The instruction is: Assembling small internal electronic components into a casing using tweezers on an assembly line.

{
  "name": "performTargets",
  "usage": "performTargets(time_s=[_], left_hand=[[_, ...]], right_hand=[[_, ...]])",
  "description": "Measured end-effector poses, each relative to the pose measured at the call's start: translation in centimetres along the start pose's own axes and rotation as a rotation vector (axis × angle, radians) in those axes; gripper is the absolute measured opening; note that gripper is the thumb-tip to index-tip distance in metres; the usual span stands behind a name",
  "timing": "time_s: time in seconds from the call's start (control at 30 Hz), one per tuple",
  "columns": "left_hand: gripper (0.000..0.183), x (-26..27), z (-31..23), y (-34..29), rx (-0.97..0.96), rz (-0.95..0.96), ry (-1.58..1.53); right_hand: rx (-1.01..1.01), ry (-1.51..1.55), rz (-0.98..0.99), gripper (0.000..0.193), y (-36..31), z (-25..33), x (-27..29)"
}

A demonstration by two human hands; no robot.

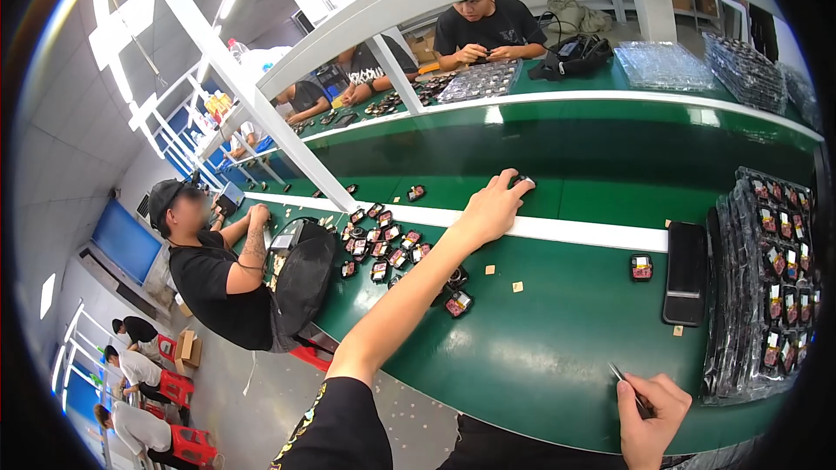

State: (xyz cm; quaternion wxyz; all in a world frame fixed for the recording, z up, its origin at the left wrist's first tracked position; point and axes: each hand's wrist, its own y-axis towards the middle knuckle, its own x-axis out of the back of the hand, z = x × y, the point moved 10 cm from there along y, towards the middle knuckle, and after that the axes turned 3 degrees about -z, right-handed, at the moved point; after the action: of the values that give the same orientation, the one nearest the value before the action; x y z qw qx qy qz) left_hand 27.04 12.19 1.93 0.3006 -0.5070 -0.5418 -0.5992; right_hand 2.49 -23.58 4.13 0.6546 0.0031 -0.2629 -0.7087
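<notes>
My left arm stretches across the green table (557,331) and over a white rail (601,232). Beyond the rail, the fingers of my left hand (490,211) close on a small black device (522,181), partly covered by them. My right hand (653,413), low at the table's near edge, grips a pair of tweezers (619,374) whose tips point up and left. A heap of small black devices with coloured labels (380,244) lies left of my left forearm. One device (458,303) sits just right of that forearm, and another labelled device (641,267) lies alone farther right.
A black phone (685,274) lies beside a tall stack of plastic trays (766,287) filled with devices. Small tan squares (517,287) are scattered about. A seated co-worker (218,261) and a black bag (305,278) are at left. Another person (488,30) works across the green strip, behind a white frame.
</notes>
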Motion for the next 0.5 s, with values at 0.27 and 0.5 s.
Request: performTargets(time_s=[0.27, 0.5], left_hand=[[0.038, -0.5, 0.3, 3.1, -0.089, 0.042, -0.215], [0.044, -0.5, -2.7, 2.0, -0.181, 0.053, -0.477]], right_hand=[[-0.035, 0.002, 0.023, 0.013, -0.2, -0.3, -0.8], [-0.045, -0.007, 0.021, 0.013, -0.2, -0.2, -0.5]])
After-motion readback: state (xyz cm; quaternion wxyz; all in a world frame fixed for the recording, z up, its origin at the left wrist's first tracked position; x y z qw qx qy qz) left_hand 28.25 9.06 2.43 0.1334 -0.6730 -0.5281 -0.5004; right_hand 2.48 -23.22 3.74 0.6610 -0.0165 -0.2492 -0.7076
